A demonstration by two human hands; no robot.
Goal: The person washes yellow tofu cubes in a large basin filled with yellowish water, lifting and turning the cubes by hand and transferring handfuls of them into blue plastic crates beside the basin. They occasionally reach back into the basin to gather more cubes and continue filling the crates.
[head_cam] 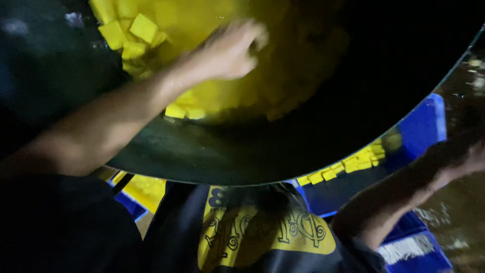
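Yellow cubes [144,28]: a heap of small, flat-sided blocks, bright yellow, lying in the far left part of a large dark round pan [242,156]; the heap runs toward the pan's middle, where it blurs into a yellow mass.

Dark round pan: wide, shallow, black inside, thin pale rim curving from near left up to the far right edge of view.

Left hand [230,50]: forearm enters from the near left and crosses over the pan's rim; the hand lies on top of the yellow heap, fingers spread and loosely extended, blurred by motion; whether any cube is pinched cannot be told.

Yellow tray or sheet [144,191]: below the pan's near-left rim, partly hidden, with a dark bar across it.

Dark apron or shirt with a yellow printed patch [262,235]: near centre, on the person's body.

More yellow cubes [348,164]: a row just under the pan's near-right rim, inside a blue plastic crate [422,126].

Right hand [472,156]: at the right edge, beyond the crate, in shadow and cut off by the frame; finger state cannot be told.

Wet dark floor [465,217]: far right, glistening.
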